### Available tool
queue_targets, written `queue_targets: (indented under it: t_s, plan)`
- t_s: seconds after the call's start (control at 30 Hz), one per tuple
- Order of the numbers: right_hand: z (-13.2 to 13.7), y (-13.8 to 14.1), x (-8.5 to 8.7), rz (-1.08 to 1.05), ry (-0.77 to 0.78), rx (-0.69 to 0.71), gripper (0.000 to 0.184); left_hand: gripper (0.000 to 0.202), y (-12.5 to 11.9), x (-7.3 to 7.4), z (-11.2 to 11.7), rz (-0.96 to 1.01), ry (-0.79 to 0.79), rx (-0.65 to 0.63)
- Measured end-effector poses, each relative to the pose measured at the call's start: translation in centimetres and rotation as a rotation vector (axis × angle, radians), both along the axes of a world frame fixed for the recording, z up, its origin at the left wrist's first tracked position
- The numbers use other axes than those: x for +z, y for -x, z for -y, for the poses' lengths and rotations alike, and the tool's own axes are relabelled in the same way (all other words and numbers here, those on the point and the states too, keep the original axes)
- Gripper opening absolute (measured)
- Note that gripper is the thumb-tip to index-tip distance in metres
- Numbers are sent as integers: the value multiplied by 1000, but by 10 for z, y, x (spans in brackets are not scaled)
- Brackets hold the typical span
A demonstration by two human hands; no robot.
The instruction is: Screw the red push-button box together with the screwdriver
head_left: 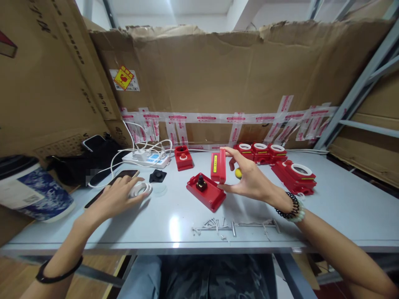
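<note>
My right hand (249,178) holds a red box cover (218,166) upright between thumb and fingers, just above and behind a red box base (207,192) with a black switch on it. A small yellow part (238,173) shows in the same hand's palm. My left hand (120,195) lies on the table with its fingers closed on a white ring (141,189). Beside that ring are a black round part (158,175) and a clear disc (159,189).
Several red boxes with white rings (294,174) stand at the back right, one more red box (183,158) at the back middle. A white power strip (146,158) with cables, a phone (123,175), a black bag (90,162), a patterned cup (31,189) and loose screws (215,224) lie about.
</note>
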State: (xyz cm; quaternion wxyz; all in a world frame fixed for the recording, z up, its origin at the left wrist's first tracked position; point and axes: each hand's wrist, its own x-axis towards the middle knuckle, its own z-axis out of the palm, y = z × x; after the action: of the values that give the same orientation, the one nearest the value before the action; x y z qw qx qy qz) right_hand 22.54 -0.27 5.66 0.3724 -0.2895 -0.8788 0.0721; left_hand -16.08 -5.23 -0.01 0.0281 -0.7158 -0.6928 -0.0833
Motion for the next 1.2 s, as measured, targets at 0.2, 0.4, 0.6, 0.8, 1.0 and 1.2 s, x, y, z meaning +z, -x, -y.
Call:
queue_targets:
  t_s: [0.2, 0.4, 0.6, 0.8, 1.0, 1.2]
  plan:
    - [5, 1, 6, -27, 133, 80, 92, 51, -74, 38, 9, 257, -205, -437]
    - [9, -7, 17, -58, 378, 288, 49, 74, -169, 70, 2, 428, -480, -882]
    - [6, -11, 19, -85, 584, 374, 23, 49, -187, 76, -13, 473, -461, -913]
    - [0, -1, 13, -50, 663, 364, 33, 44, -172, 63, -29, 558, -368, -878]
    - [-10, 4, 4, 13, 727, 128, 42, 25, -156, 48, -52, 628, -316, -751]
    - [-2, 9, -7, 164, 372, -21, 81, 27, -148, 31, -68, 493, -127, -551]
